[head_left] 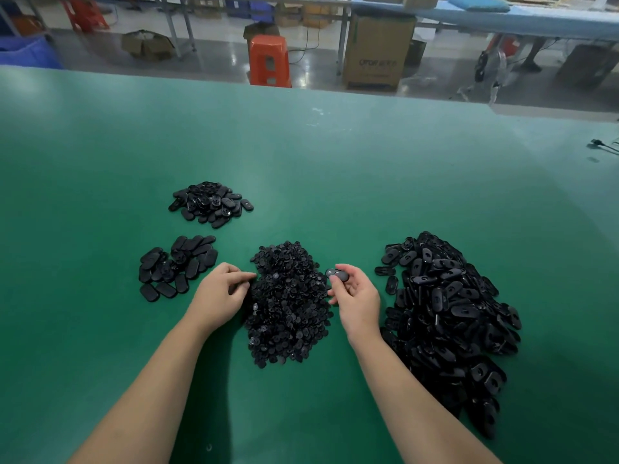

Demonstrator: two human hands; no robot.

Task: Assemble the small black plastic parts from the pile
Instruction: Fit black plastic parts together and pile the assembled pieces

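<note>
The right hand (356, 298) is pinching one flat oval black plastic shell (337, 274) between thumb and fingertips, holding it up just to the right of the central heap of small round black plastic buttons (288, 306). The left hand (221, 296) is reaching into that heap's left edge with its fingers curled; whether they are closing on a button I cannot tell, as the tips are sitting against the dark pieces.

Judging by its thin moulded look, the shell is probably going to feel very light and stiff, with a smooth, faintly glossy skin that may be slipping under a loose pinch. Gripping it by the long edges, as the right hand is doing, is keeping the face with the round seat clear for the button. The round pieces are tinier still and are likely calling for a fingertip pinch at the rim.

Right of the central heap a large pile of oval black shells (449, 313) is lying on the green bench (301, 155). Left of the heap two smaller groups of oval black pieces (177, 267) and (211, 204) are sitting, the second one farther back
</note>
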